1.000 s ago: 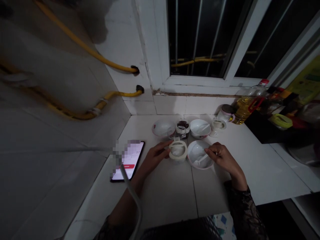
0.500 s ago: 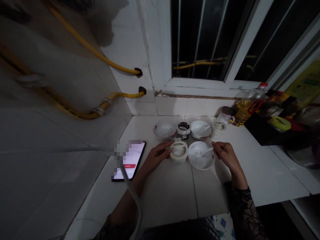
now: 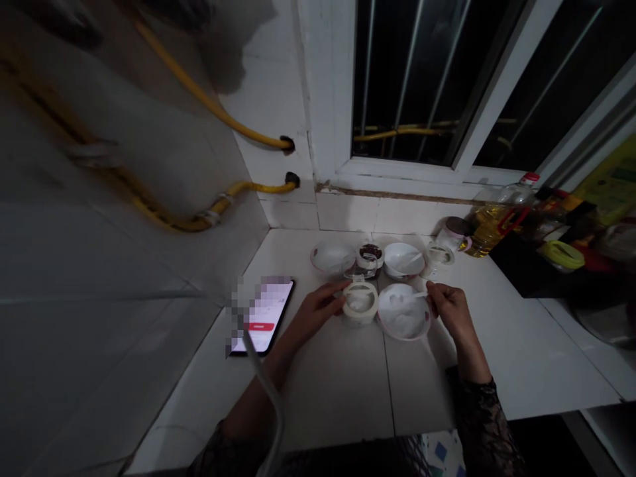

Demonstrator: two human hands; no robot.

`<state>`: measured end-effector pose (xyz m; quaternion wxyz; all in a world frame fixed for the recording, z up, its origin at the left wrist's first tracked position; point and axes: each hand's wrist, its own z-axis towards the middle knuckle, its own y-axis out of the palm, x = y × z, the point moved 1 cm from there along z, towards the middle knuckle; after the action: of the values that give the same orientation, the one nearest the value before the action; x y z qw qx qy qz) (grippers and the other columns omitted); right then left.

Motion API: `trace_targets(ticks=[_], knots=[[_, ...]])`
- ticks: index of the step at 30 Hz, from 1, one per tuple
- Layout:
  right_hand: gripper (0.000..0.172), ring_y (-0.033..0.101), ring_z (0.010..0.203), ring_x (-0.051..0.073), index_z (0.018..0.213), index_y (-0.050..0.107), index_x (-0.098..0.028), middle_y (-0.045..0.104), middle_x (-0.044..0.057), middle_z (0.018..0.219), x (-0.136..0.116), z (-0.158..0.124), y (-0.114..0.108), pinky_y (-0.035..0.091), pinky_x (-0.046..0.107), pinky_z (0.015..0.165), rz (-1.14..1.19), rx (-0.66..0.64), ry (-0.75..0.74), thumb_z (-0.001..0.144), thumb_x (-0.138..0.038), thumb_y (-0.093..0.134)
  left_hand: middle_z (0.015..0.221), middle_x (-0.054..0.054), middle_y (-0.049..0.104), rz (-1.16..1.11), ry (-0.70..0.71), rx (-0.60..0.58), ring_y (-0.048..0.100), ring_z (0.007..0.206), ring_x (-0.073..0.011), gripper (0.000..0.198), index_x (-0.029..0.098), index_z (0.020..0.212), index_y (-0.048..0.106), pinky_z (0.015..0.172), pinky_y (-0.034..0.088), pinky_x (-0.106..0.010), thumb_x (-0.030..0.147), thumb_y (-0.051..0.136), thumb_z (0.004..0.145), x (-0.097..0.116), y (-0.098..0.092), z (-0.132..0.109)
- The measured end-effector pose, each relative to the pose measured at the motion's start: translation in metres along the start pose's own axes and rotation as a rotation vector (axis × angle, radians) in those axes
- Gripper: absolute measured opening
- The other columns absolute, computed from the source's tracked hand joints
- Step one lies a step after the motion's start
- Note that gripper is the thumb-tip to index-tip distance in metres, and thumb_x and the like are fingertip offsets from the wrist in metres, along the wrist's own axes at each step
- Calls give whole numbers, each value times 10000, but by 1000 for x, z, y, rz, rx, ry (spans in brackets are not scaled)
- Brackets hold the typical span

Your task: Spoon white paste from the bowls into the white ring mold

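Note:
My left hand (image 3: 320,309) reaches in from the left, its thumb and finger against the side of a small jar (image 3: 360,317) with a cream rim and white contents. My right hand (image 3: 448,305) pinches the handle of a white spoon (image 3: 420,294). The spoon's head is over or in a white bowl (image 3: 428,324) of white powder, just right of the jar. Exactly where its tip meets the powder is hard to make out. Behind stand a pale bowl (image 3: 322,256), an open jar of dark red contents (image 3: 371,254) and another white bowl (image 3: 396,269) with a spoon in it.
A lit phone (image 3: 271,308) lies on the counter at left, crossed by a grey cable (image 3: 263,377). At back right are a clear-lidded jar (image 3: 439,254), a lidded mug (image 3: 453,233), an oil bottle (image 3: 489,225) and a dark rack (image 3: 521,262) of containers.
The view has shifted slightly, moving everything a little rightward. The spoon lies at a flatter angle across its bowl, and the powder's uneven surface shows more. My left hand stays at the jar.

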<state>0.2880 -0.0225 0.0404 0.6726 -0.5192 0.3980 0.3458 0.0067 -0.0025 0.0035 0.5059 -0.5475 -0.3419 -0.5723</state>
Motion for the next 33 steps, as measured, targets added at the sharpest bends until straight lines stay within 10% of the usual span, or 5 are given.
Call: trace_targets(ticks=[8,14,24,33], knots=[[443,498,552,139,538,474,-209,528,2,520,-28,-18,35,401,285,615,-174,205,-469,939,-391,420,1181,-122,653,-19,3,4,623,673,-130,410,172,1162,668,620,545,-265,369,611,807,0,1,0],[225,574,629,131,728,589,-191,669,14,682,-36,-25,50,364,347,823,-530,74,-967,931,-214,495,1180,-124,654,-18,0,0,626,675,-130,434,161,1168,663,624,552,-264,396,611,807,-1,1,0],[450,500,564,141,509,449,-213,515,-7,498,-29,-18,56,396,270,618,-259,69,-490,929,-372,443,1181,-120,655,-27,7,-2,628,681,-130,431,165,1170,662,624,554,-262,391,612,806,-1,1,0],[413,467,501,121,548,514,-200,551,-9,512,-21,-13,65,363,293,700,-503,76,-539,925,-359,452,1160,-122,660,-16,12,-6,619,676,-129,425,171,1169,664,612,544,-258,392,606,811,-2,1,0]])
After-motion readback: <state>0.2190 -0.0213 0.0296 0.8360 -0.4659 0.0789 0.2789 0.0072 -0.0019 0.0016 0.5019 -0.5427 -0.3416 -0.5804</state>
